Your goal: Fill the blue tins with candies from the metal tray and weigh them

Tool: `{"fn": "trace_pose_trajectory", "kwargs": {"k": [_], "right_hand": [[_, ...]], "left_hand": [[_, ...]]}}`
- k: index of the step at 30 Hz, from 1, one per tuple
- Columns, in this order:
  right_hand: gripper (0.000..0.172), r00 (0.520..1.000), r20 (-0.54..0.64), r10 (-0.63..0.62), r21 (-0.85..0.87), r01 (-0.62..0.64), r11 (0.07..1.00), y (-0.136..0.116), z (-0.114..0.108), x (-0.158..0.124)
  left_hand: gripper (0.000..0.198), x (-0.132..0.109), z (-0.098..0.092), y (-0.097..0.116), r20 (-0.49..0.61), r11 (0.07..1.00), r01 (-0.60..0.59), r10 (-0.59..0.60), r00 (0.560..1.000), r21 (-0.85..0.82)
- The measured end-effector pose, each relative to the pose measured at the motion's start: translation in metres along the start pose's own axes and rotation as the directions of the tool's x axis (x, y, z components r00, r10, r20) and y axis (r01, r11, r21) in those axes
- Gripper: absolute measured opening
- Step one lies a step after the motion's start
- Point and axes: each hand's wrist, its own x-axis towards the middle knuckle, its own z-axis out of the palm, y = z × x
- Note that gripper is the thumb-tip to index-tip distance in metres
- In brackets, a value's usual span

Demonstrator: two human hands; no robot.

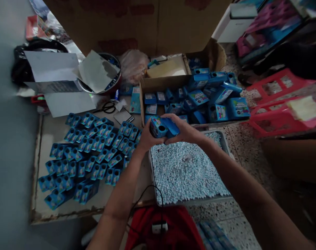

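Observation:
Both my hands hold one small blue box (161,126) above the far edge of a metal tray (227,146) filled with small pale blue pellets (184,173). My left hand (146,139) grips the box from the left and below. My right hand (185,131) wraps over its right end. The box's round hole faces me. Rows of the same blue boxes (87,152) lie on the board to the left. A cardboard box (158,85) behind my hands holds more of them in a loose pile (212,100).
Scissors (107,107), papers (53,74) and a metal bowl (113,81) lie at the back left. Red plastic baskets (277,104) stand at the right on the speckled floor. A large carton (137,24) rises behind. Red cloth (168,229) and a black cable lie near me.

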Motion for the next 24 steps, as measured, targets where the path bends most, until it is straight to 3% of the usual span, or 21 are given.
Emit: {"fn": "trace_pose_trajectory", "kwargs": {"k": [3,5,7,11,15,19,22,24], "right_hand": [[0.085,0.967,-0.145,0.210,0.288,-0.162,0.944,0.018,0.015,-0.012],[0.068,0.900,-0.198,0.389,0.569,-0.217,0.793,0.024,0.026,-0.016],[0.056,0.851,-0.221,0.476,0.762,-0.154,0.629,0.024,0.036,-0.016],[0.048,0.805,-0.235,0.544,0.891,-0.045,0.452,0.008,0.046,-0.014],[0.036,0.781,-0.076,0.620,0.961,-0.109,0.254,-0.007,0.050,-0.021],[0.040,0.732,0.190,0.654,0.929,-0.349,0.121,-0.004,0.046,-0.035],[0.053,0.694,0.390,0.605,0.836,-0.542,0.082,0.009,0.053,-0.042],[0.059,0.640,0.528,0.558,0.741,-0.669,0.066,0.019,0.066,-0.045]], "left_hand": [[0.084,-0.020,0.010,-0.002,0.060,0.939,0.215,-0.206,0.977,-0.267],[0.075,-0.028,0.014,0.002,0.084,0.871,0.285,-0.275,0.958,-0.401],[0.069,-0.035,0.013,0.006,0.085,0.838,0.304,-0.298,0.951,-0.453],[0.062,-0.046,0.003,0.011,0.099,0.855,0.274,-0.257,0.961,-0.440],[0.071,-0.053,-0.008,0.009,0.094,0.900,0.172,-0.146,0.985,-0.401],[0.094,-0.060,-0.018,0.009,0.147,0.939,0.139,-0.097,0.984,-0.314],[0.108,-0.065,-0.029,0.010,0.282,0.970,0.080,-0.013,0.959,-0.228],[0.120,-0.066,-0.034,0.011,0.413,0.985,-0.001,0.074,0.908,-0.173]]}}
